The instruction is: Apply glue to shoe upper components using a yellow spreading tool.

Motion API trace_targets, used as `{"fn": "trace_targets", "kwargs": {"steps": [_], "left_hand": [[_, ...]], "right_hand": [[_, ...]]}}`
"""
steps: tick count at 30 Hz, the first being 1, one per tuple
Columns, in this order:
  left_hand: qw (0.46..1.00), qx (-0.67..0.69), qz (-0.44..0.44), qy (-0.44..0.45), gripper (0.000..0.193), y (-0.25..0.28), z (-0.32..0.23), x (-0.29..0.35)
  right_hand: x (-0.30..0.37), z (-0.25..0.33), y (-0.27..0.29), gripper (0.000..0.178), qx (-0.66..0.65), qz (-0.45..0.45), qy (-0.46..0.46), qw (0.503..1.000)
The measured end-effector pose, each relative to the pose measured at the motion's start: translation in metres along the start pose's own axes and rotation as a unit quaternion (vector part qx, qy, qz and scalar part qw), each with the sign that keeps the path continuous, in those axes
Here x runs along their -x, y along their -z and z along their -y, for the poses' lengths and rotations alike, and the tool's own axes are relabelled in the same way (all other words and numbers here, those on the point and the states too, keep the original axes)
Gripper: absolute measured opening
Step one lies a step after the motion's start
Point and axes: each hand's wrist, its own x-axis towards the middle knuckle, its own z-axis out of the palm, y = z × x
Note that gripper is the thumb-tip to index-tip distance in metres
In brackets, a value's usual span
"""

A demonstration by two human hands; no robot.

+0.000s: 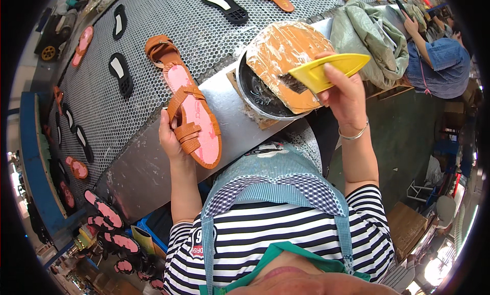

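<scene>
My left hand [171, 134] grips a brown strappy sandal [208, 134] by its side, its pink insole facing up. Just beyond it, partly covered, a second brown sandal [162, 49] rests on the mesh surface. My right hand [343, 88] is closed around a brush [334, 70] with a broad yellow body and dark bristles. Its bristles hang over a round metal pot [241, 85] with a dark inside. Across much of the pot lies an orange-brown board [278, 47] smeared with whitish residue; whether the bristles touch it I cannot tell.
Black soles [120, 73] with white centres and several pink-lined sandals [77, 167] lie on the grey mesh belt [148, 14]. A metal ledge [148, 167] runs along its near edge. Right of the pot is a crumpled green sack [365, 40]; beyond it sits another person [436, 65] in blue.
</scene>
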Motion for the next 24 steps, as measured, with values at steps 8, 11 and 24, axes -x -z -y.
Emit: {"fn": "trace_targets", "kwargs": {"steps": [8, 11, 24], "left_hand": [[0.981, -0.089, 0.171, 0.032, 0.048, -0.002, 0.020, -0.013], [0.989, -0.110, 0.092, 0.030, 0.035, -0.053, 0.022, 0.013], [0.968, -0.155, 0.197, 0.019, 0.037, -0.066, 0.035, 0.015]], "right_hand": [[0.002, -0.030, 0.002, 0.028, -0.025, 0.020, -0.074, 0.997], [0.002, -0.036, -0.008, 0.026, -0.001, 0.060, -0.048, 0.997], [-0.009, -0.050, -0.010, 0.022, 0.148, 0.197, 0.080, 0.966]]}}
